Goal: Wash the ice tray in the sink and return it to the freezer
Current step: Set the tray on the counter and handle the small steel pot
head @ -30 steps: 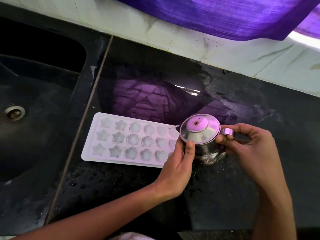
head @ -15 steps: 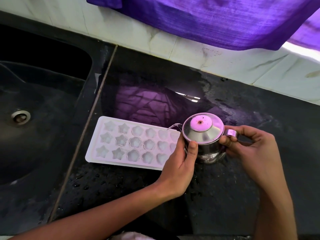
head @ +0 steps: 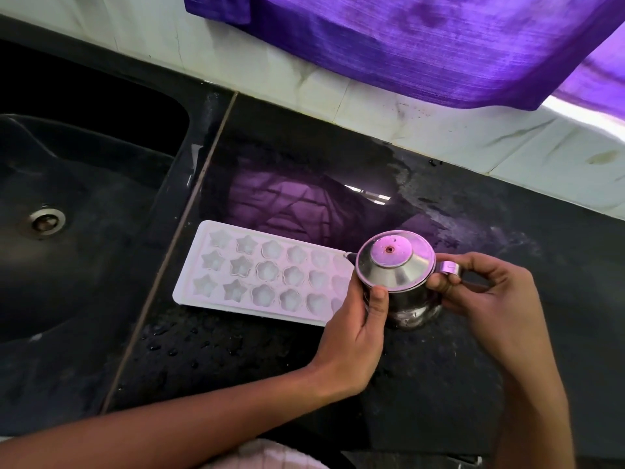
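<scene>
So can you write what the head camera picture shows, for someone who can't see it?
Two hands hold a small lidded steel pot on a wet black counter: left hand on its side, right hand at its handle. A white ice tray lies beside it, near the sink.

Dim, violet-tinted light filters through the purple curtain (head: 439, 45), brightest at upper right. It glares off the wet black countertop (head: 304, 198). The sink (head: 84, 164) falls into deep shadow. Wide-angle edges bend.

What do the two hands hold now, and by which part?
Both hold the steel pot: the left hand grips its body just under the lid, the right hand pinches its handle.
</scene>
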Demonstrator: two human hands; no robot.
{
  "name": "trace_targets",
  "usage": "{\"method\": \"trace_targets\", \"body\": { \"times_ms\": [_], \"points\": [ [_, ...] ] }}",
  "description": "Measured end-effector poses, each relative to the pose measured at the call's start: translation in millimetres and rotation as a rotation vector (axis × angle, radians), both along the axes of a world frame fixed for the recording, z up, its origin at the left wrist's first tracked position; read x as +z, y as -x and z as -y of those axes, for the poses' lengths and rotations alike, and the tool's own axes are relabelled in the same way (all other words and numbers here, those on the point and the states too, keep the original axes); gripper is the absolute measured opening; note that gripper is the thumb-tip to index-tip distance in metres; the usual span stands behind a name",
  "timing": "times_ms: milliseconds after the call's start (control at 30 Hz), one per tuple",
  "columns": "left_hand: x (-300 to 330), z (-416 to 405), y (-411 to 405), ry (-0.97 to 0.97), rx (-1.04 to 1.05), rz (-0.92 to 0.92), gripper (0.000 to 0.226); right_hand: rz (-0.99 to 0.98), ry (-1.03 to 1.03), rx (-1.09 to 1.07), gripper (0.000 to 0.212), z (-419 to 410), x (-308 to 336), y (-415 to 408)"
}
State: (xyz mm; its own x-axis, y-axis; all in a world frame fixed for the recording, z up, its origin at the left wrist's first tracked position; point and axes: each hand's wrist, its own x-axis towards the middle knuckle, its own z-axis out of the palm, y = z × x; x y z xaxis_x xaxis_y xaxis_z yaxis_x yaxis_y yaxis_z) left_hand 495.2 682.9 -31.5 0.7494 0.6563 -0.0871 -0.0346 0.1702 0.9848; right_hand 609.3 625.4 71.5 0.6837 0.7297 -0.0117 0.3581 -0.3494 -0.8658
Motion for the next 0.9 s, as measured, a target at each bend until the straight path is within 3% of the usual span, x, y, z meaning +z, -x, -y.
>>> {"method": "trace_targets", "body": {
  "times_ms": [167,400,900],
  "points": [
    [0.2,6.8,1.6,0.036,-0.001,-0.043,0.032,0.058,0.078,0.015,0.019,1.1,0.9,-1.0],
    [-5.0,11.9,2.6,0.02,-0.013,-0.064,0.057,0.113,0.11,0.024,0.021,4.2,-0.3,-1.7],
    [3.9,11.9,5.0,0.007,-0.005,-0.032,0.052,0.092,0.071,0.015,0.02,7.9,6.3,2.6]
  ]
}}
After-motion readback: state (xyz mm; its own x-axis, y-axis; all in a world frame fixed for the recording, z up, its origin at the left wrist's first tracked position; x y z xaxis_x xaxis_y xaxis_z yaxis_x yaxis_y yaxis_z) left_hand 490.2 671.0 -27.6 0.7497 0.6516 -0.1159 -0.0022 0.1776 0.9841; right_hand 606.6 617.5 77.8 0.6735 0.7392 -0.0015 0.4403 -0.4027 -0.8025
